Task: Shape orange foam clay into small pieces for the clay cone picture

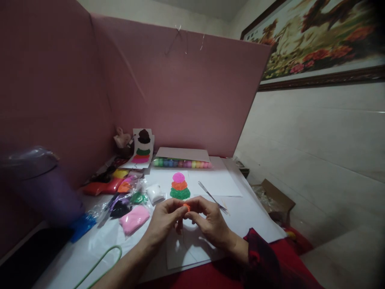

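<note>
My left hand (164, 222) and my right hand (210, 222) meet over the white paper, fingertips pinched together on a small orange lump of clay (187, 207). Just beyond them lies a card with a stacked clay figure (179, 186): pink on top, orange in the middle, green at the bottom. Metal tweezers (212, 197) lie on the paper close to my right hand's fingers.
Bags of coloured clay (126, 196) lie at the left, with a pink lump (134, 219) and a white one (155, 193). A sample card (142, 148) leans on the pink partition (186, 92). A tube of coloured balls (182, 163), a purple container (39, 184) and a cardboard box (275, 200) are nearby.
</note>
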